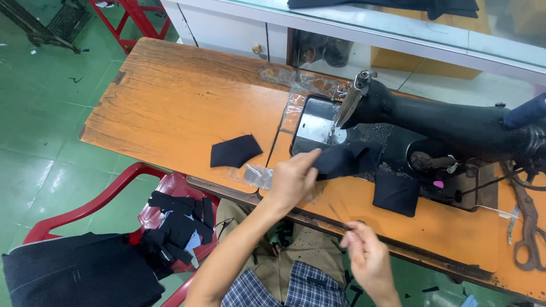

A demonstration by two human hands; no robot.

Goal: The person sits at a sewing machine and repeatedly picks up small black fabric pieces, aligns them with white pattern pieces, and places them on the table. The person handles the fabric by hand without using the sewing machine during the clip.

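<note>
Fabric [341,159], a dark piece, sits on the bed of my black sewing machine [432,122], just near the needle [335,128], and my left hand [293,179] pins its near edge with fingers closed down flat on the cloth. My right hand [367,256] hangs near me, off the table [176,102] edge, fingers curled loosely; I cannot tell whether it pinches a thread or nothing at all. 2 more dark pieces lie on the wood: 1 cut piece [234,150] to the left, 1 square piece [396,193] to the right of my left hand. Scissors [529,227] rest at the far right. A red chair [114,193] on my left carries a heap of scraps [179,222].

My fingertips are close to the needle, so a slip could catch them. With only 1 hand guiding, the cloth could skew or bunch under the foot.
</note>
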